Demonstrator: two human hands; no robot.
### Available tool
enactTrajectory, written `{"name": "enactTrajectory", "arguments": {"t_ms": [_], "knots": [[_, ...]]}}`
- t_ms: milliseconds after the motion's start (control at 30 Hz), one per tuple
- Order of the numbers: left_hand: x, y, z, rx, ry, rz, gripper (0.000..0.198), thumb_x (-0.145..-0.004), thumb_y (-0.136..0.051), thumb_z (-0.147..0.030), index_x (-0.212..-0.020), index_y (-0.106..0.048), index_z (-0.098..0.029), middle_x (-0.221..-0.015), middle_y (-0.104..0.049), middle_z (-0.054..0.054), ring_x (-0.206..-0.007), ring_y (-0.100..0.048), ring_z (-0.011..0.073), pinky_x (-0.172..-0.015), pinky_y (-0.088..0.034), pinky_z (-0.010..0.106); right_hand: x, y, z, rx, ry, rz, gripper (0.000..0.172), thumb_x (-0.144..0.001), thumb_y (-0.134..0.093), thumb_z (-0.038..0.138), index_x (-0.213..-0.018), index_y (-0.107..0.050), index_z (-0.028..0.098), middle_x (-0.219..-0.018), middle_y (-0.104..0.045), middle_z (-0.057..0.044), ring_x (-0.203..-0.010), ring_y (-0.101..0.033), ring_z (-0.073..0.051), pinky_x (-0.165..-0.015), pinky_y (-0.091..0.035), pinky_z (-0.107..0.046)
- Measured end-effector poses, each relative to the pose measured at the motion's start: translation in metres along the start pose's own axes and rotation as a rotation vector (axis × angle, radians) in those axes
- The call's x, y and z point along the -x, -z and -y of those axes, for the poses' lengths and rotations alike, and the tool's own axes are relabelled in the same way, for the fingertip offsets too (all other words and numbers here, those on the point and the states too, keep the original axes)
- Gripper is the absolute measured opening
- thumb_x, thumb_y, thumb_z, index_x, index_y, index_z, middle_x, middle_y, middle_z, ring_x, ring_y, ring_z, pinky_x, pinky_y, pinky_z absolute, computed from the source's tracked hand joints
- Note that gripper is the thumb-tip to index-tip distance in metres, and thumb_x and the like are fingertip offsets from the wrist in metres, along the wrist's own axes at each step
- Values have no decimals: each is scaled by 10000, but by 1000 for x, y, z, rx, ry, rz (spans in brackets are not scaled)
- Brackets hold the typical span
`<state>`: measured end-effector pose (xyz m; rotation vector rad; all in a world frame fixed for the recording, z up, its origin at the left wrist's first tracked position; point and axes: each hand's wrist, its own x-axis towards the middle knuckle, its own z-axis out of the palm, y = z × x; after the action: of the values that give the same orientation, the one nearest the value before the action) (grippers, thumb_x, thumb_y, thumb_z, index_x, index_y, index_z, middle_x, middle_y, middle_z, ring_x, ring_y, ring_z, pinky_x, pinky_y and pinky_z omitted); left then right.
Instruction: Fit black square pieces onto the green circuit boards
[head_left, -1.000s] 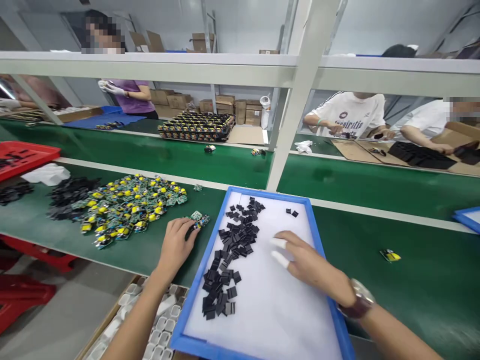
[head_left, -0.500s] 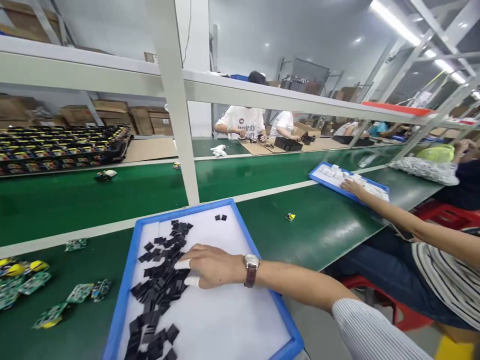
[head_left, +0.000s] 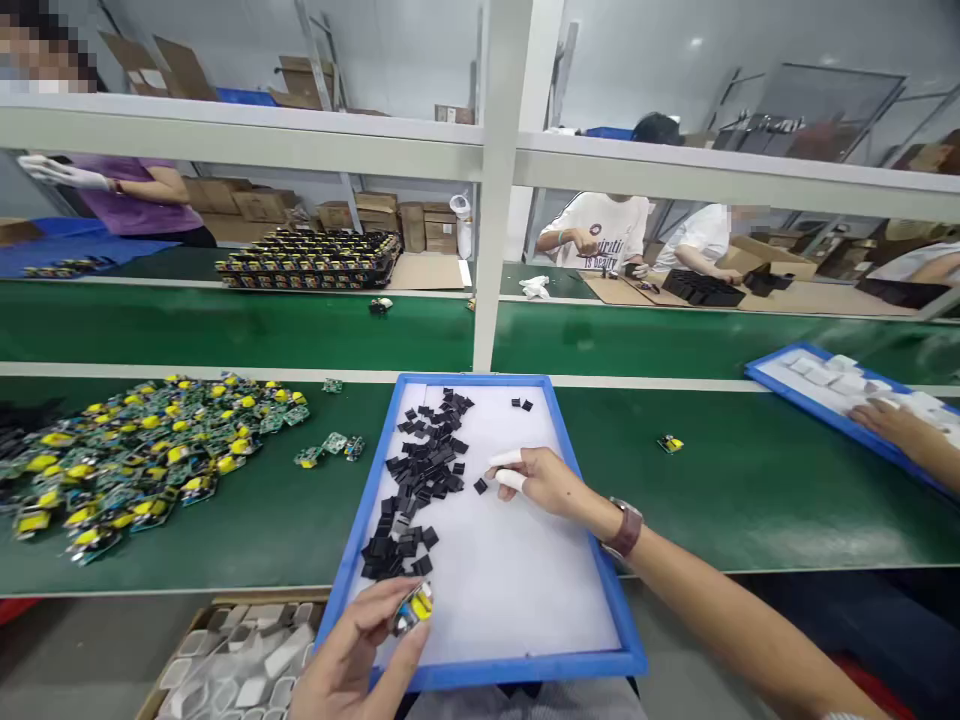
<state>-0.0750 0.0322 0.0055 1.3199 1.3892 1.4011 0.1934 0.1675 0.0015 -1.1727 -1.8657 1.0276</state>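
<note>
Our left hand (head_left: 360,650) pinches a small circuit board (head_left: 414,606) with a yellow part between thumb and fingertips, at the near edge of the blue tray (head_left: 517,668), low in the view. Our right hand (head_left: 544,482) hovers over the tray's white liner, loosely curled and holding nothing, its two white-capped fingers (head_left: 510,478) just beside a single black piece (head_left: 480,486). A strip of black pieces (head_left: 420,480) runs down the tray's left side. The tray lies on the green belt (head_left: 712,490). A heap of boards (head_left: 142,450) lies well to the left, and a box of white shells (head_left: 240,660) sits below the belt's edge
</note>
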Motion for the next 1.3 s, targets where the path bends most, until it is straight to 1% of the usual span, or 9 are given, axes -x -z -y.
{"name": "enactTrajectory", "arguments": {"t_ms": [167,267,367,467,600,667,900,1100,1300], "knots": [[1,-17,-5,137,227,75,390,-732,-872,-422,-1045,-782,-208,-1006,-809,97,-956,-774,302,-823,-661,341,24,1,5,-160,-95,-77,530,-928,-605,588,-1179,-692,130,-997,-801,-149,-740,-812,-248,-732,-674,-399],[0,-29,-10,210,232,114,484,-808,-821,-385,-1257,-697,-252,-1023,-779,70,-923,-769,275,-779,-661,353,35,0,10,-178,-111,-119,424,-913,-663,519,-1103,-717,144,-874,-817,-125,-780,-819,-285,-747,-675,-412],[3,-43,-16,176,177,179,367,-880,-747,-374,-1228,-717,-260,-1117,-719,69,-788,-747,198,-768,-638,332,50,-8,21,-179,-76,-118,278,-897,-722,402,-1093,-750,208,-934,-830,-94,-911,-809,-296,-835,-660,-419],[3,-56,-20,131,114,278,214,-917,-695,-390,-1045,-749,-227,-1096,-652,54,-672,-669,123,-667,-600,276,68,-20,34,-83,92,-86,267,-918,-713,281,-1183,-733,259,-1022,-823,-77,-965,-792,-292,-876,-638,-430],[-2,-63,-25,68,64,310,201,-954,-651,-379,-857,-681,-204,-844,-553,-2,-620,-537,100,-518,-468,201,83,-27,46,226,494,-81,312,-1002,-544,142,-1282,-660,213,-871,-781,-104,-754,-759,-272,-655,-620,-390],[-3,-61,-26,0,37,298,197,-973,-630,-352,-853,-681,-205,-834,-552,6,-688,-548,121,-540,-443,201,85,-26,50,237,531,-77,302,-1015,-533,138,-1295,-628,201,-845,-762,-97,-715,-736,-256,-617,-599,-365],[2,-55,-28,-79,-112,416,164,-1014,-562,-245,-958,-715,-221,-909,-609,34,-807,-593,154,-680,-460,245,92,-25,53,23,443,-119,148,-975,-679,234,-1122,-675,236,-806,-746,-30,-659,-692,-186,-614,-548,-287],[5,-58,-24,-177,-222,335,160,-1017,-537,-184,-964,-682,-227,-936,-587,30,-861,-595,158,-779,-474,269,105,-30,56,-141,165,-102,247,-908,-713,151,-1133,-713,253,-865,-758,2,-771,-715,-155,-752,-575,-244],[7,-56,-17,-231,-300,353,224,-981,-574,-113,-1119,-673,-260,-1042,-577,40,-923,-623,160,-819,-502,272,107,-35,53,-275,97,-120,180,-910,-698,139,-1037,-765,247,-844,-786,-7,-744,-716,-160,-734,-571,-255]]}}
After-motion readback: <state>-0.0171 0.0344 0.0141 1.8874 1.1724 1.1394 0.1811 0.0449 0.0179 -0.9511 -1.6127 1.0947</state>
